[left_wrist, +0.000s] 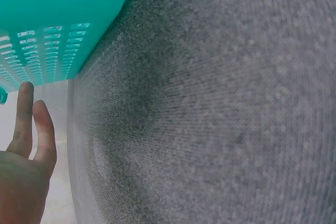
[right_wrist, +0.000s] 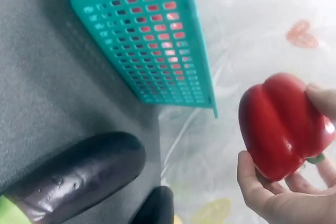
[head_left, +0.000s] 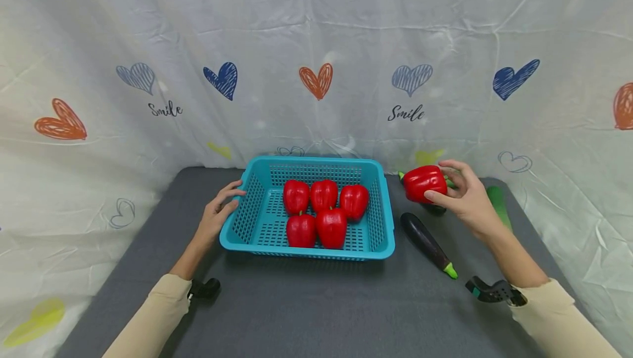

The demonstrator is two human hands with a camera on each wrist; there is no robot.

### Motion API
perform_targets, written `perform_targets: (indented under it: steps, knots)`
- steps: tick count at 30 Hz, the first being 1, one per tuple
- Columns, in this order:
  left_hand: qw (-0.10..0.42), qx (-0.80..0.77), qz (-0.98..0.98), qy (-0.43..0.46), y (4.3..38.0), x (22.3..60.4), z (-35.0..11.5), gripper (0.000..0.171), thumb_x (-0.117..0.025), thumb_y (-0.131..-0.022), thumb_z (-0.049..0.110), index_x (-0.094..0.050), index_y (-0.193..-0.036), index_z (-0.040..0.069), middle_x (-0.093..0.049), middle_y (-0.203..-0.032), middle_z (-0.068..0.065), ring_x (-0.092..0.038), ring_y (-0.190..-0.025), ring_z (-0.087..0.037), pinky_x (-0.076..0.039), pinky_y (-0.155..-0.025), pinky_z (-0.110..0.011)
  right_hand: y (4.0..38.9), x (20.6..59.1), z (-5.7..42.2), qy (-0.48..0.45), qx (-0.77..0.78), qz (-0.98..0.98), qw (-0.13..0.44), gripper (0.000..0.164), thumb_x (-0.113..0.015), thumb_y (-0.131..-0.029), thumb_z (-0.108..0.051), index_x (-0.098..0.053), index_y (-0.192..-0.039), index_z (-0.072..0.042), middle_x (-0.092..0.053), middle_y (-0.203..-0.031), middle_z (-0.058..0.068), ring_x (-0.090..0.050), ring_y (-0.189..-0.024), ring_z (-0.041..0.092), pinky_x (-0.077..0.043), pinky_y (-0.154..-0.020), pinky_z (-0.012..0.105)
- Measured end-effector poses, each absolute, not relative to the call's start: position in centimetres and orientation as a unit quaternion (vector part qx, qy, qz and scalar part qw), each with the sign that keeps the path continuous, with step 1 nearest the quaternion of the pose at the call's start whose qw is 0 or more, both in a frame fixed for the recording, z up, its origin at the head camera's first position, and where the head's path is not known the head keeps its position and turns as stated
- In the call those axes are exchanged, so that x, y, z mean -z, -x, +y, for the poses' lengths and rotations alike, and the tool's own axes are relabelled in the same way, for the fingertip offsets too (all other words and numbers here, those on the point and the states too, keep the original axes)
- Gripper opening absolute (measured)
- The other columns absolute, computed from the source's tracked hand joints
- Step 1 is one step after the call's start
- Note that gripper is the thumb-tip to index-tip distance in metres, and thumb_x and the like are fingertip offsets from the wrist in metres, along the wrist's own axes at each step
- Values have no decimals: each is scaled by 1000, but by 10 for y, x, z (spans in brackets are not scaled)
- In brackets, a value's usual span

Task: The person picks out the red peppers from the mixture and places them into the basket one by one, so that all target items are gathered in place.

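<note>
My right hand [head_left: 468,201] holds a red bell pepper [head_left: 423,183] between thumb and fingers, to the right of a turquoise plastic basket [head_left: 306,253]. The right wrist view shows the same pepper [right_wrist: 281,124] clear of the table, its green stem toward the palm. Several red bell peppers [head_left: 331,228] lie grouped in the basket's middle and right part. At the basket's left side rests my left hand [head_left: 215,214], fingertips right at the rim; the left wrist view has two of its fingers extended beside the perforated wall [left_wrist: 50,51].
An eggplant [head_left: 426,242] lies right of the basket, green end toward me. Behind it, a second dark eggplant [head_left: 435,209] is mostly hidden under the held pepper. A long green vegetable [head_left: 498,204] lies beyond my right wrist. A white curtain [head_left: 316,28] with printed hearts borders the grey table.
</note>
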State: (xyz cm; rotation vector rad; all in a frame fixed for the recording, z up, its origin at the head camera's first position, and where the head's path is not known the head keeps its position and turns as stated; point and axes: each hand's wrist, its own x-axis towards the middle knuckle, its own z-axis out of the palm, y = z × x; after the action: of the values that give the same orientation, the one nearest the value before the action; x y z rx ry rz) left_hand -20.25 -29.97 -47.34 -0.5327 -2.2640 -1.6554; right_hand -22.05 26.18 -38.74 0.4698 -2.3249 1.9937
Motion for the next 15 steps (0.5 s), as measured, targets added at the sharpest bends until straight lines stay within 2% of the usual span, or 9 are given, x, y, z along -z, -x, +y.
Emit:
perform_targets:
  steps: [4,10,15]
  knots:
    - [144,572,-787,184,202,474,-300,29,-48,-107,2,-60,-132,-7,-34,-159,-17,-26,-147,-33,-35,-101,-28,221,385,255,-172,-630,-757,19,57,-71,-94,1,-44,-144,-4,-50,-135,14,-67,-104,18,-56,-81,29]
    - [146,571,-786,187,203,475,-301,29,-47,-107,1,-60,-131,-7,-35,-159,-16,-26,-147,-33,-34,-101,-28,225,385,249,-202,-624,-755,2,50,-69,-96,1,-51,-142,-3,-52,-135,14,-67,-105,23,-58,-80,33]
    - [144,572,-786,186,203,475,-301,29,-47,-107,1,-60,-131,-7,-35,-159,-15,-25,-147,-33,-34,-101,-29,230,386,244,-244,-656,-713,-38,55,-64,-97,8,-44,-148,-2,-48,-138,19,-63,-112,30,-57,-79,47]
